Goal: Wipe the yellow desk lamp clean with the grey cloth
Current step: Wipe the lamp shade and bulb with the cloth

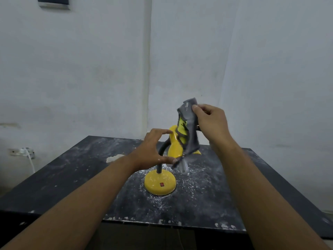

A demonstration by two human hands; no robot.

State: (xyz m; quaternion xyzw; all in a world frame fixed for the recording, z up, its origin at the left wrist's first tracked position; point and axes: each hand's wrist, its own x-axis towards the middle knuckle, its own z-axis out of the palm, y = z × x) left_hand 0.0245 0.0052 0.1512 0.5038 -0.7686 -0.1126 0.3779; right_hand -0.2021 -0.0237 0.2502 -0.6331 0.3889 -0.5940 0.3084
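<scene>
A: Head view, figure: the yellow desk lamp [175, 141] stands on a dusty black table [72, 170], its round base [160, 184] near the middle, a dark bent neck [163, 152] rising to the tilted shade. How would it handle?

B: Probably light and top-heavy; the glossy shade looks slippery, and the neck likely flexes, so it wants steadying at the shade or neck while the base stays planted. The bulb [183, 165] below the shade appears fragile.

A: And the grey cloth [189, 127]?

B: Soft and limp, draped over the upper shade, its tail hanging past the rim.

A: The hands?

B: The right hand [210, 121] is closed, thumb and fingers pinching the cloth's top edge. The left hand [153, 148] is spread in a wide C, forefinger at the shade's back and thumb low near the cloth's tail; whether it actually touches the lamp cannot be told, since the view blurs there.
</scene>
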